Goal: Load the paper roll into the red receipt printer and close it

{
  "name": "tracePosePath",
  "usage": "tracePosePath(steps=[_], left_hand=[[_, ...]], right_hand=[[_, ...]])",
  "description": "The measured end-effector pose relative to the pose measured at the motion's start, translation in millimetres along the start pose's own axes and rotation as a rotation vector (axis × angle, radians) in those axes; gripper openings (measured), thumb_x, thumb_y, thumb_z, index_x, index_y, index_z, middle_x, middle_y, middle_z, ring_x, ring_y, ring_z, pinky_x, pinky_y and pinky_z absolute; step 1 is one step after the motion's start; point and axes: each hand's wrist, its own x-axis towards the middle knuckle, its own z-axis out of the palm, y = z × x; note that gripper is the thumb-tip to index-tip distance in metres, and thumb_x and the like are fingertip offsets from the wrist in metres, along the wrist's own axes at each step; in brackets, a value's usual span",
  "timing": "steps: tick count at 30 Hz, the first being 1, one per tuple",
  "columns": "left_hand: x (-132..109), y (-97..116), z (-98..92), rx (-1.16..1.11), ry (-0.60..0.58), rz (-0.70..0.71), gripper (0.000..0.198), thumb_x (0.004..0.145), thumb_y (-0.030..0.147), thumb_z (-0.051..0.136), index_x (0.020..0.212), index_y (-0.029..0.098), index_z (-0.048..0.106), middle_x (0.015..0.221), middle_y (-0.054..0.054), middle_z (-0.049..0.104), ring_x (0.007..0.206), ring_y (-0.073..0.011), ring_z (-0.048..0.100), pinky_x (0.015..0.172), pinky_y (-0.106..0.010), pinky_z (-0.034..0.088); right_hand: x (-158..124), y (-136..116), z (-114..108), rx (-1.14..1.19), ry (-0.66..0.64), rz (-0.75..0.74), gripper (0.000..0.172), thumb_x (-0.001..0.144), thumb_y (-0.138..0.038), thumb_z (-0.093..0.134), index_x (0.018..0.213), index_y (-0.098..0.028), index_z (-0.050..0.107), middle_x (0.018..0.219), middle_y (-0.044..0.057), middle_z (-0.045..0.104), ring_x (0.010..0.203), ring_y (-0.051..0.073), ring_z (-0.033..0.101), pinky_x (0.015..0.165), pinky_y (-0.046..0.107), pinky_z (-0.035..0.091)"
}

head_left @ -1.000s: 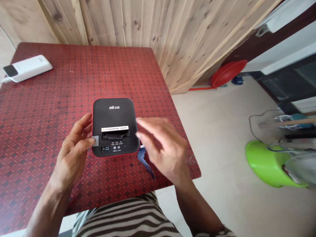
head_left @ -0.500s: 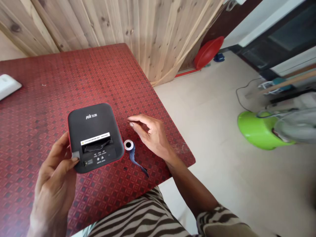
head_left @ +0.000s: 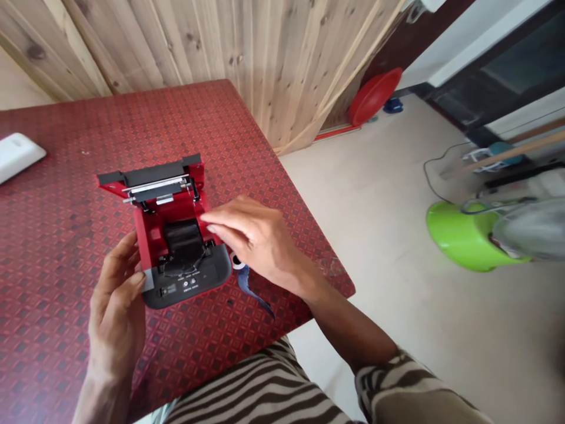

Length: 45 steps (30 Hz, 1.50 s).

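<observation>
A red and black portable printer [head_left: 200, 275] rests on the red patterned table with its lid [head_left: 154, 175] raised. Inside its red bay sits a black ribbon-like roll [head_left: 183, 235]. My left hand [head_left: 117, 303] grips the printer's near left corner, thumb on top and fingers around the side. By the bay's right wall is my right hand [head_left: 249, 238]; its thumb and forefinger reach out close together, with a gap and nothing visible between them. Partly behind that hand lies a small white-cored roll [head_left: 237, 262] with a dark blue strip [head_left: 256, 294] trailing from it.
The red patterned table [head_left: 238, 135] meets a wooden plank wall [head_left: 198, 41] at the back. A white object [head_left: 20, 156] lies at its far left. On the floor to the right stands a green tub [head_left: 463, 241]. A red basin [head_left: 375, 97] leans by the wall.
The printer's lid has gone from closed to raised, showing the red bay. My right hand has moved left to the printer. My left hand keeps its hold on the corner.
</observation>
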Motion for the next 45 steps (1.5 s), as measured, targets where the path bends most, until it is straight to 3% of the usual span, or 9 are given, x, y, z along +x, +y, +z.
tracePosePath(steps=[5, 11, 18, 24, 28, 31, 35, 39, 45], left_hand=[[8.3, -17.3, -6.0, 0.077, -0.075, 0.149, 0.048, 0.100, 0.038, 0.072, 0.148, 0.034, 0.071, 0.151, -0.001, 0.072, 0.147, -0.0295, 0.061, 0.125, -0.043, 0.047], [4.9, -26.7, -5.9, 0.099, -0.105, 0.204, 0.055, 0.104, 0.041, 0.069, 0.158, 0.032, 0.063, 0.162, -0.004, 0.065, 0.153, -0.0306, 0.057, 0.130, -0.044, 0.043], [2.5, -25.1, -5.7, 0.158, -0.109, 0.183, 0.061, 0.104, 0.046, 0.068, 0.162, 0.031, 0.058, 0.162, -0.007, 0.063, 0.150, -0.0330, 0.059, 0.125, -0.046, 0.048], [1.1, -21.8, -4.5, 0.196, -0.091, 0.178, 0.059, 0.106, 0.046, 0.065, 0.163, 0.032, 0.057, 0.165, -0.004, 0.060, 0.154, -0.0319, 0.055, 0.126, -0.043, 0.047], [2.0, -23.5, -5.1, 0.220, -0.067, 0.151, 0.062, 0.105, 0.049, 0.065, 0.164, 0.031, 0.056, 0.159, -0.005, 0.065, 0.146, -0.0328, 0.061, 0.116, -0.043, 0.054], [2.7, -25.8, -6.1, 0.210, -0.059, 0.146, 0.063, 0.104, 0.048, 0.067, 0.164, 0.033, 0.057, 0.160, -0.004, 0.064, 0.145, -0.0327, 0.061, 0.117, -0.042, 0.052], [3.5, -30.7, -7.9, 0.207, -0.051, 0.166, 0.062, 0.104, 0.045, 0.065, 0.164, 0.031, 0.056, 0.161, -0.003, 0.063, 0.149, -0.0313, 0.057, 0.122, -0.040, 0.046], [6.9, -38.7, -11.7, 0.222, -0.035, 0.186, 0.064, 0.103, 0.048, 0.065, 0.164, 0.032, 0.057, 0.159, -0.004, 0.064, 0.149, -0.0321, 0.057, 0.122, -0.041, 0.046], [11.0, -45.4, -17.3, 0.228, -0.044, 0.225, 0.068, 0.101, 0.054, 0.068, 0.164, 0.033, 0.057, 0.159, -0.005, 0.065, 0.146, -0.0338, 0.058, 0.119, -0.043, 0.048]], right_hand=[[48.9, -32.2, 22.6, -0.320, -0.464, -0.110, 0.021, 0.114, -0.015, 0.059, 0.118, -0.016, 0.080, 0.119, 0.007, 0.085, 0.117, 0.024, 0.077, 0.105, 0.040, 0.060], [77.6, -39.1, 39.0, -0.461, -0.684, -0.040, 0.034, 0.113, -0.006, 0.049, 0.110, -0.015, 0.082, 0.107, 0.014, 0.085, 0.099, 0.028, 0.081, 0.084, 0.041, 0.062], [67.6, -32.4, 31.8, -0.388, -0.564, -0.030, 0.018, 0.102, -0.008, 0.070, 0.108, -0.022, 0.079, 0.103, 0.008, 0.083, 0.089, 0.024, 0.076, 0.079, 0.038, 0.060], [39.7, -43.1, -15.0, -0.087, -0.299, -0.041, 0.018, 0.103, -0.016, 0.073, 0.120, -0.020, 0.076, 0.117, 0.004, 0.083, 0.105, 0.021, 0.077, 0.094, 0.036, 0.061], [22.4, -8.9, -45.0, 0.139, 0.009, 0.164, 0.025, 0.095, -0.029, 0.086, 0.119, -0.026, 0.079, 0.113, 0.001, 0.084, 0.100, 0.022, 0.077, 0.089, 0.037, 0.062], [14.5, 31.8, -41.2, 0.270, 0.198, 0.335, 0.030, 0.091, -0.038, 0.089, 0.115, -0.024, 0.077, 0.107, 0.002, 0.082, 0.095, 0.020, 0.076, 0.085, 0.036, 0.061], [4.5, 67.3, -7.1, 0.361, 0.159, 0.441, 0.025, 0.089, -0.031, 0.083, 0.109, -0.021, 0.073, 0.104, 0.002, 0.081, 0.094, 0.018, 0.075, 0.086, 0.034, 0.059], [-1.8, 71.4, 23.1, 0.344, 0.065, 0.463, 0.021, 0.088, -0.027, 0.081, 0.106, -0.021, 0.072, 0.103, 0.002, 0.081, 0.096, 0.019, 0.076, 0.088, 0.034, 0.058], [-7.0, 64.1, 21.1, 0.364, -0.020, 0.521, 0.028, 0.091, -0.026, 0.081, 0.118, -0.022, 0.072, 0.114, 0.005, 0.084, 0.100, 0.022, 0.078, 0.090, 0.038, 0.061]])
